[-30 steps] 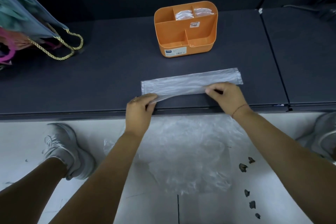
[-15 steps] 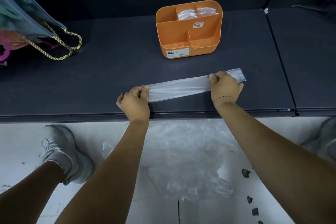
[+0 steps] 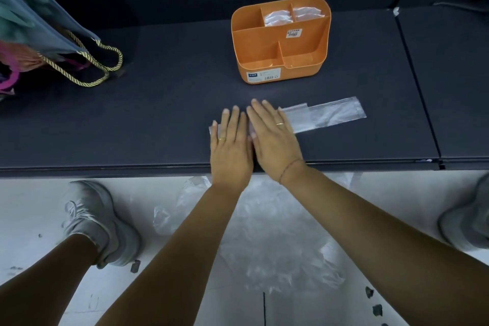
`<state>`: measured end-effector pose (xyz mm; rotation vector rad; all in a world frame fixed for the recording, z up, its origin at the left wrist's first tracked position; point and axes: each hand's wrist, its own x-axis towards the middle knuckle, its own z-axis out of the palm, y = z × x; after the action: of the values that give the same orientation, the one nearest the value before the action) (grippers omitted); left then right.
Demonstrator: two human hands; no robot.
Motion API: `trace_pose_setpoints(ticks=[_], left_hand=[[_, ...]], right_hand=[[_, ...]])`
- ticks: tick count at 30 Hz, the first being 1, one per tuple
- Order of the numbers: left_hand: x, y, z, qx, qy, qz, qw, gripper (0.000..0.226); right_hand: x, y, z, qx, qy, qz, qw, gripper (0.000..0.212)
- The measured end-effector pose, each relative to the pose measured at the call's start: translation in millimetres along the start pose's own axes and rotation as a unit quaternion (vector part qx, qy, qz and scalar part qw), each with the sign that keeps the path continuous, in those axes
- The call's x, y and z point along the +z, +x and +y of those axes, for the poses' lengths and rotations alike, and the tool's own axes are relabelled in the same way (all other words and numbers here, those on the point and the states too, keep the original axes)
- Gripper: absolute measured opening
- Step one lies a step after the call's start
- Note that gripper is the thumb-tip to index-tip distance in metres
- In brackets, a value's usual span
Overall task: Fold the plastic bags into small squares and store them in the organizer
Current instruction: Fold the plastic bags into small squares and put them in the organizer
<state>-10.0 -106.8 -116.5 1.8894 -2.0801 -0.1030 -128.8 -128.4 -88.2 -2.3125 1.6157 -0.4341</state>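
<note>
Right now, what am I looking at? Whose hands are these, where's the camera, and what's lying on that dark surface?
No machine here: a person works with bare hands, filmed by one camera worn on the head, looking down. The left hand and right hand lie flat, side by side, pressing one end of a plastic bag folded into a long strip on the dark surface. Nothing is held in a grip. Behind it stands the orange organizer, with folded bags in two of its back compartments. On the floor below lie loose bags.
</note>
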Motion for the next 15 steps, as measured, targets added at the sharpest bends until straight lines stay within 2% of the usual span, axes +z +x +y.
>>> trace_pose_setpoints(ticks=[2,5,9,15], left_hand=[[8,-10,-5,0.008,0.033,-0.052,0.998,0.058],[8,-12,-10,0.009,0.037,-0.086,0.996,0.065],[-2,-10,-6,0.003,0.052,-0.133,0.99,0.076],[-4,-11,-14,0.036,0.064,-0.155,0.985,0.083]], right_hand=[[4,2,8,0.027,-0.044,-0.096,0.994,0.059],[0,-8,38,0.068,-0.121,-0.145,0.98,0.073],[-19,-24,83,0.133,-0.157,-0.146,0.968,0.082],[-53,-49,141,0.224,-0.138,-0.119,0.957,0.075]])
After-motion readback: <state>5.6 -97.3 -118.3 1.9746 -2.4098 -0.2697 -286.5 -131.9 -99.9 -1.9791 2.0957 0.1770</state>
